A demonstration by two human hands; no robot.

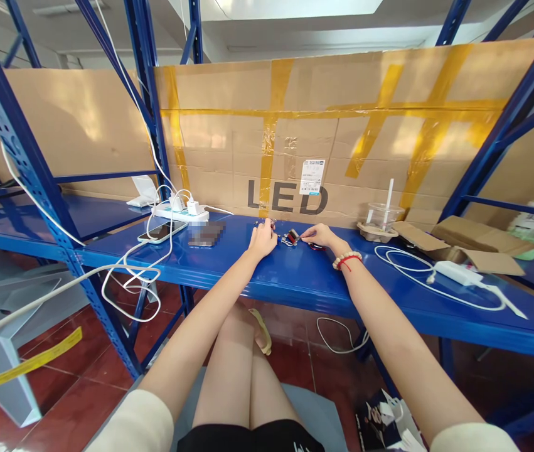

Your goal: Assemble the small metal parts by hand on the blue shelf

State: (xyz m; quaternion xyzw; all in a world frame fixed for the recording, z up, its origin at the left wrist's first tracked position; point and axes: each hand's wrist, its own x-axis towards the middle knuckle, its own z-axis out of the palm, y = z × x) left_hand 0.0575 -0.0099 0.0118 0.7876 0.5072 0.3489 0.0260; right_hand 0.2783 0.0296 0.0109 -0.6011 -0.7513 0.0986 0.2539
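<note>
Both of my hands are over the blue shelf top, close to a small cluster of trinkets that looks like a key ring bunch [290, 237], with silvery, black and reddish parts. My left hand [263, 240] is at its left, fingers curled and closed; small metallic and blue bits show at the fingertips, too small to name. From the right, my right hand [319, 236] reaches in with thumb and forefinger pinched at the bunch's edge. What lies in that pinch is not clear. A dark red-and-black small item [317, 247] rests just under the right hand.
A phone [162, 232], a blurred dark flat object [207, 234] and a power strip [179, 213] with cables lie left. A plastic cup [383, 216], an open cardboard box [464, 242] and a white charger [457, 272] stand right. Taped cardboard [229, 150] forms the back.
</note>
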